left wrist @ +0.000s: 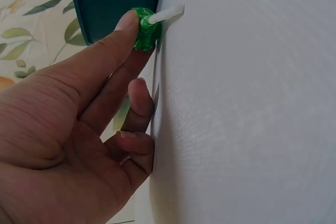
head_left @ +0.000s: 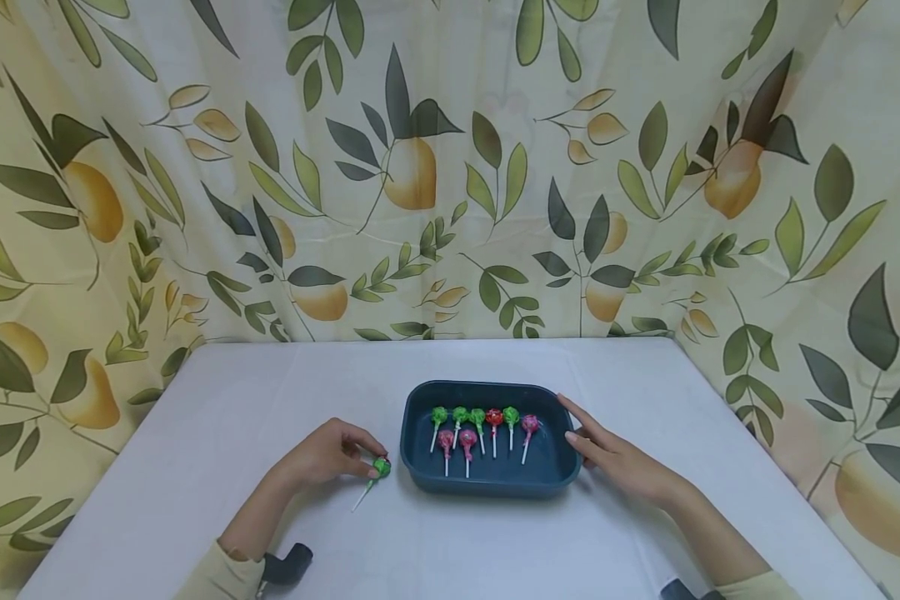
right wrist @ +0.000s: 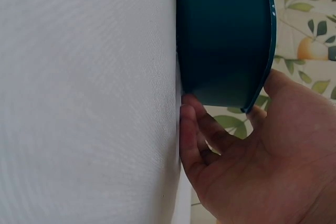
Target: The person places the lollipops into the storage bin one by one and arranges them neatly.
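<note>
My left hand (head_left: 330,454) pinches a green-wrapped lollipop (head_left: 381,467) by its candy head, between thumb and forefinger, just left of the tray. The white stick (left wrist: 168,13) points away from the fingertips, close to the tabletop; whether it touches the cloth I cannot tell. A dark blue rectangular tray (head_left: 487,487) holds several lollipops with their sticks toward me: green ones (head_left: 461,414), a red one (head_left: 494,417) and pink ones (head_left: 530,424). At the tray's right end, my right hand (head_left: 622,462) holds the rim with thumb and forefinger, its other fingers low beside the outer wall (right wrist: 226,40).
A white cloth (head_left: 300,379) covers the table. Behind and at both sides hangs a curtain (head_left: 450,275) printed with leaves and orange fruit. Dark wrist-camera mounts (head_left: 288,565) sit by both sleeves.
</note>
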A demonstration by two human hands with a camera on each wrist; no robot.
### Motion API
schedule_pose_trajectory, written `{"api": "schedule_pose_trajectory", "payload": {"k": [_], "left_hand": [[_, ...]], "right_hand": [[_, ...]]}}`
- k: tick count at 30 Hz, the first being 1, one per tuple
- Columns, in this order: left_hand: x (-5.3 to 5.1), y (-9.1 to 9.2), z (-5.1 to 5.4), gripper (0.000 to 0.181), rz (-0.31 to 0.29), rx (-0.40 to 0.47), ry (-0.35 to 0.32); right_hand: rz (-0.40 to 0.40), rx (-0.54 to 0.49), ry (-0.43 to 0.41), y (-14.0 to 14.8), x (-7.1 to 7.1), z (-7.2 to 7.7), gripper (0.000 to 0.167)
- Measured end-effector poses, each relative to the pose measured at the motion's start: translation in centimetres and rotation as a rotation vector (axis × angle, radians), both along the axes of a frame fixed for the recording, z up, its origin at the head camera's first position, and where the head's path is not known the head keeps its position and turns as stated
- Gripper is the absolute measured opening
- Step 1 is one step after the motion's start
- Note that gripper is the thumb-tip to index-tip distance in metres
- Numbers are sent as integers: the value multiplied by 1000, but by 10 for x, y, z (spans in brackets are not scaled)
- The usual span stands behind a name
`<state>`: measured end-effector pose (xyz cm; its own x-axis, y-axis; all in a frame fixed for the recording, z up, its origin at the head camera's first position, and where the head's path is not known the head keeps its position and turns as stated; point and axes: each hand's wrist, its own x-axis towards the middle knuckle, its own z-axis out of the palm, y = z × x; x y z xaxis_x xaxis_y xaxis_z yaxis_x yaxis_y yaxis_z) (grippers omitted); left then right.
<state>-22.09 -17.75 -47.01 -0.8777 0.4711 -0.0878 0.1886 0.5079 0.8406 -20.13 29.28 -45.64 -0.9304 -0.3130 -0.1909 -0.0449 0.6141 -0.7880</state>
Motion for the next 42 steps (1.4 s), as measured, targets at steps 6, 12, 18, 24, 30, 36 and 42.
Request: {"api": "schedule_pose_trajectory", "payload": {"k": [6,12,18,24,30,36,42], "left_hand": [[1,-1,3,25,-8,2,8],[3,-1,6,25,7,17,4],[3,-3,10,24,57,-2,-6],[-1,-5,16,23,140,-27,-9],[-6,-13,22,22,218,-22,90],[-6,-17,28,25,280,-8,102],[-11,-12,38,23,282,6,129]], "right_hand": [[2,4,3,0,0,-1,62],[-1,-4,-9,0,-1,-2,63],[-3,-2,-14,0,-1,-2,62],[-9,8,-9,1,1,-1,62],[-5,5,-7,1,-1,0,62],[-1,5,-20,0,-1,-1,62],[-7,6,-14,0,0,0,62]]}}
